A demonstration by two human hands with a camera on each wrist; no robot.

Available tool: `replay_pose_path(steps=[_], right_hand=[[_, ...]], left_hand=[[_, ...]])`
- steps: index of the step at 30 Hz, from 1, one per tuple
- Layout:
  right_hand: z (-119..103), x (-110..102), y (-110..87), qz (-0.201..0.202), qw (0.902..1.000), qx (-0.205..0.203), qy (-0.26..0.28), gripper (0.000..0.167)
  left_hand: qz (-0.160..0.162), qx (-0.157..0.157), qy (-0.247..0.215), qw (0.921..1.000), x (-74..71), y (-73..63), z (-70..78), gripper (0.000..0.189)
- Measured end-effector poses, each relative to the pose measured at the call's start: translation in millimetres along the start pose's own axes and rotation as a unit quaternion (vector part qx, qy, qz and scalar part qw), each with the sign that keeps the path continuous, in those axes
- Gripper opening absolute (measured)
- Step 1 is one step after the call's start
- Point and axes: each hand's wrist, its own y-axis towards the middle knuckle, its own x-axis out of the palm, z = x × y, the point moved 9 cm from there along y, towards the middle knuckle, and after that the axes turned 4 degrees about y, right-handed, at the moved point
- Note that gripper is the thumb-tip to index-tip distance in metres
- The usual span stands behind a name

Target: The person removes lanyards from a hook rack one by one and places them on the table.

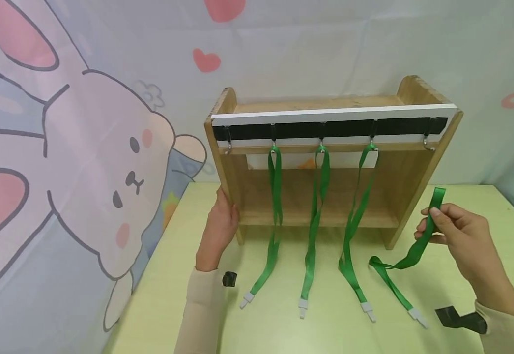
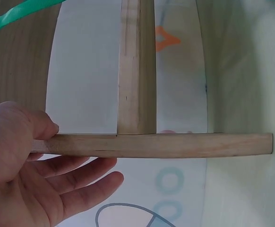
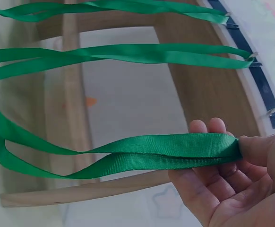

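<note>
In the head view, a wooden rack (image 1: 412, 167) stands on a pale green counter (image 1: 151, 314), in front of a backdrop printed with a cartoon rabbit (image 1: 106, 172). Along the rack's upper front runs a black strip (image 1: 345, 129) with five metal hooks (image 1: 427, 142); three hanging lanyards (image 1: 275, 182), all green, are looped on the middle three, their pale clips (image 1: 303, 306) reaching down to the counter. The left grip (image 1: 222, 216) holds the rack's left side. The right grip (image 1: 462, 231), closed at thumb and fingers, pinches the held lanyard (image 1: 420, 246) near its upper end, below and to the right of the rightmost hook; the lower part of this lanyard trails down to the counter

In the left wrist view, the left grip has its thumb on one side of the wooden side panel and its fingers on the other, the outer fingers extended loosely

In the right wrist view, the held lanyard's folded loop lies between thumb and fingers, its two bands running side by side away from the right grip; two of the hanging lanyards stretch beyond it
</note>
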Motion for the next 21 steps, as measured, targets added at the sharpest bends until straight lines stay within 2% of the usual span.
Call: replay_pose_path(steps=[12,21], right_hand=[[34.6,-1.8,-21.1,-0.011,0.9992,0.040,0.000,0.018],[65.2,14.8,-37.1,-0.045,0.9942,0.083,-0.053,0.020]], left_hand=[[-0.005,-0.013,0.005,0.9999,2.2,0.8,-3.3,0.056],[-0.017,-0.020,0.003,0.9997,4.4,-0.7,-4.5,0.056]])
